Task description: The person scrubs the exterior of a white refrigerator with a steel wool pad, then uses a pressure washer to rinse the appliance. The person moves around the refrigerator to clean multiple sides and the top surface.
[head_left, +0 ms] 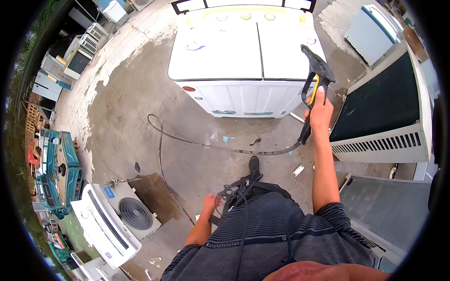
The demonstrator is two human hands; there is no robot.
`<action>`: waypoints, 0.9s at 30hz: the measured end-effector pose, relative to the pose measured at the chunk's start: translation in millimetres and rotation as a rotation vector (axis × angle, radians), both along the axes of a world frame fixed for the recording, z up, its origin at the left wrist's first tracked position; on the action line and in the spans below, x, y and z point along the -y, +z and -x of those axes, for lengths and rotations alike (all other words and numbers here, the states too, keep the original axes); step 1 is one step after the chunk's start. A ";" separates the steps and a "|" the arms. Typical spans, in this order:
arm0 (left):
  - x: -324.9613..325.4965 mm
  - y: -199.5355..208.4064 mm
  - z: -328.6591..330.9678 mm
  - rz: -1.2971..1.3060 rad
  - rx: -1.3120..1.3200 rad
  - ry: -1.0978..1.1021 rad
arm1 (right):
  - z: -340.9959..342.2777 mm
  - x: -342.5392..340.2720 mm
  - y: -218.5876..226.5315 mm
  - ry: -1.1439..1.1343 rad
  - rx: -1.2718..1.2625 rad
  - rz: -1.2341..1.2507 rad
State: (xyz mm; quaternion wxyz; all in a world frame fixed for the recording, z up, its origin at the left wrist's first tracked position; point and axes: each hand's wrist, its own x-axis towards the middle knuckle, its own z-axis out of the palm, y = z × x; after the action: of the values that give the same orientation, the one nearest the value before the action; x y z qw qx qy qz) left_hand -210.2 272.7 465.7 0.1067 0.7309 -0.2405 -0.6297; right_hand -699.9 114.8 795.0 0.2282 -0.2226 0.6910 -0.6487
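In my right hand (320, 114) is a black pressure-washer spray gun (319, 68) with a yellow trigger; my fingers are wrapped round its grip. The gun points up and away, over the right lid of a white twin-tub washing machine (220, 51). From the gun's lower end a dark hose (225, 149) runs left across the floor, loops, and comes back toward me. Down by my waist is my left hand (211, 204), beside a bundle of dark cords (232, 191). Its fingers are small and partly behind a cord, so their grip is unclear.
Wet concrete floor (122, 112) surrounds the machine. Large appliance casings (382, 103) stand close on my right. At lower left are an outdoor fan unit (133, 213) and a long white indoor unit (105, 229). A white plug and cord (298, 172) lie near my foot.
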 end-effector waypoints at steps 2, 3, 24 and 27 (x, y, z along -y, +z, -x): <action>-2.2 3.5 21.4 -0.066 -0.021 -0.023 | 22.2 19.0 1.7 -0.022 -0.012 -0.006; -2.8 -2.9 22.0 -0.088 -0.047 -0.042 | 24.5 28.5 5.8 0.007 -0.014 -0.021; -65.5 32.7 111.0 0.093 0.090 0.071 | 60.8 65.6 12.9 0.356 0.117 0.000; -90.6 17.9 119.5 0.259 0.129 -0.281 | 104.2 40.0 13.0 0.251 0.080 0.016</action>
State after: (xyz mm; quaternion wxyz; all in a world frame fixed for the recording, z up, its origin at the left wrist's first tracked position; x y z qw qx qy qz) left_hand -329.6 363.2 483.5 0.0954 0.7090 -0.4256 -0.5542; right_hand -804.1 74.9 808.0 0.3331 -0.2835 0.6427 -0.6290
